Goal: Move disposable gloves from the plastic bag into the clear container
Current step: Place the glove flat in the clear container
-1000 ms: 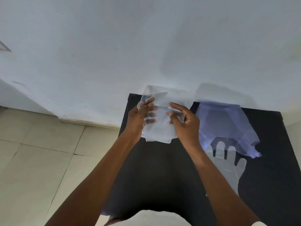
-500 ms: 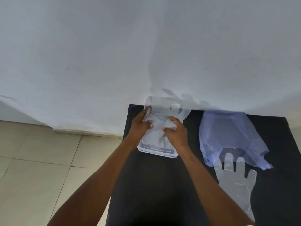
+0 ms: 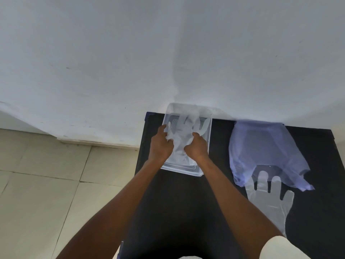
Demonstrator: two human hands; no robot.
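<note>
Crinkly translucent glove (image 3: pixel 182 144) in rectangular clear container (image 3: pixel 208 133)

Both arms extended fwd, roughly parallel. L hand (image 3: pixel 162 146) & R hand (image 3: pixel 197 147) side by side, palms down, fingers curled, knuckles up, thumbs facing inward.

Soft even daylight, wide-angle edge distortion

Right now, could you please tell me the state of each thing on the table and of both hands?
clear container: open, upright, gloves inside.
gloves in container: crumpled, pressed down by both hands.
left hand: in the container, on the gloves.
right hand: in the container, on the gloves.
plastic bag: lying flat, slack.
loose glove: flat on the table, fingers reaching under the bag's edge.
</note>
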